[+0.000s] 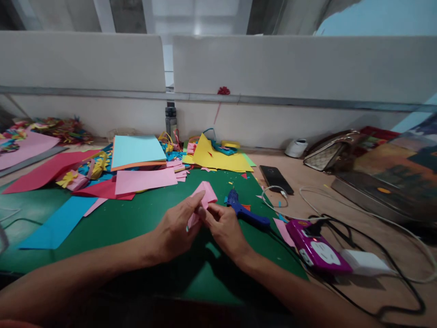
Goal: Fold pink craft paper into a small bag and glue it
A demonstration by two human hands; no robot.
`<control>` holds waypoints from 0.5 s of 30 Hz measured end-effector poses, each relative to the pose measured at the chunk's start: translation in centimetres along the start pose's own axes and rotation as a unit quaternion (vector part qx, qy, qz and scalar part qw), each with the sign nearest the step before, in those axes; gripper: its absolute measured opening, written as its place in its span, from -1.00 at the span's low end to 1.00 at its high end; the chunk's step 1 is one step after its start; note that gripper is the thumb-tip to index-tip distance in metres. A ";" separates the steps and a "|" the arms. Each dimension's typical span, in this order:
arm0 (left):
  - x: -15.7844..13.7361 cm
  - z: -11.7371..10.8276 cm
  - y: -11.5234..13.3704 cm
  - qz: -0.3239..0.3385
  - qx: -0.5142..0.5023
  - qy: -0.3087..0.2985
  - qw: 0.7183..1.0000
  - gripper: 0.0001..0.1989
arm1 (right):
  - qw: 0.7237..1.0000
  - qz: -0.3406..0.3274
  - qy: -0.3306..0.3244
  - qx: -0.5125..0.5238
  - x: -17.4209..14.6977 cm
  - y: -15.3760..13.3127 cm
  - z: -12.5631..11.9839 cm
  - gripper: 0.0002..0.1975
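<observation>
Both hands hold one folded piece of pink paper above the green mat. My left hand is closed on its left side, with the thumb lying along the fold. On the lower right edge, the fingers of my right hand pinch the same paper. Part of the paper is hidden behind the fingers. Just right of the hands lies a blue glue gun, its nozzle pointing away from me. A flat pink sheet rests beyond my left hand.
Light blue sheets, a yellow sheet and red paper lie along the back of the green mat. At the right are a phone, a purple power strip, loose cables and a handbag. A white partition stands behind.
</observation>
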State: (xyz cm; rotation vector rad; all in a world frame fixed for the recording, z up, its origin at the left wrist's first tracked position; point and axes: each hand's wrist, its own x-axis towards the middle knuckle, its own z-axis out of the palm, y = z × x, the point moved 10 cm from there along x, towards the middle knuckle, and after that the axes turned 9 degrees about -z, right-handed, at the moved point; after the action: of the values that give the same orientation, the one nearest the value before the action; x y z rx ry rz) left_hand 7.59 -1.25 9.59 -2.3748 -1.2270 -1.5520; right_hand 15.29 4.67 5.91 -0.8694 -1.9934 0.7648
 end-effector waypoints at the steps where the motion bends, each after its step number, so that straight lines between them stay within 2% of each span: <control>1: -0.1 0.2 0.1 0.002 -0.011 -0.007 1.000 -0.41 | 1.000 0.001 0.004 -0.005 0.0 0.0 -0.1 -0.71; 4: 0.1 -0.3 0.7 0.009 -0.037 -0.020 0.999 -0.38 | 0.999 -0.005 0.011 -0.032 0.2 -0.3 -0.7 -0.77; 8: 2.0 -4.6 1.9 0.037 -0.012 0.051 0.998 -0.59 | 0.996 -0.037 -0.004 -0.084 0.3 -1.8 -2.1 -0.80; 9: 2.8 -5.5 1.8 0.026 -0.029 0.046 0.998 -0.65 | 0.994 -0.050 -0.018 -0.100 0.4 -2.5 -2.5 -0.82; 11: 4.5 -5.9 0.6 -0.025 -0.065 -0.011 0.998 -0.75 | 0.980 -0.091 -0.064 -0.165 0.4 -4.0 -2.8 -0.83; 12: 5.1 -5.2 -0.3 -0.063 -0.097 -0.066 0.991 -0.78 | 0.970 -0.108 -0.100 -0.194 0.3 -4.6 -2.7 -0.80; 13: 5.3 -3.8 -1.2 -0.103 -0.139 -0.143 0.974 -0.79 | 0.963 -0.118 -0.142 -0.197 0.3 -5.0 -2.3 -0.78; 15: 4.5 -0.8 -2.5 -0.161 -0.239 -0.286 0.914 -0.77 | 0.959 -0.126 -0.204 -0.153 0.1 -5.5 -1.8 -0.79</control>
State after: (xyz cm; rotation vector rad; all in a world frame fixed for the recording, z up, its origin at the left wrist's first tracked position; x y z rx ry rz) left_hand 6.26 2.72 12.64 -3.2561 -1.5461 -1.3978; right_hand 15.10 1.95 11.01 -0.6409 -2.5820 0.5230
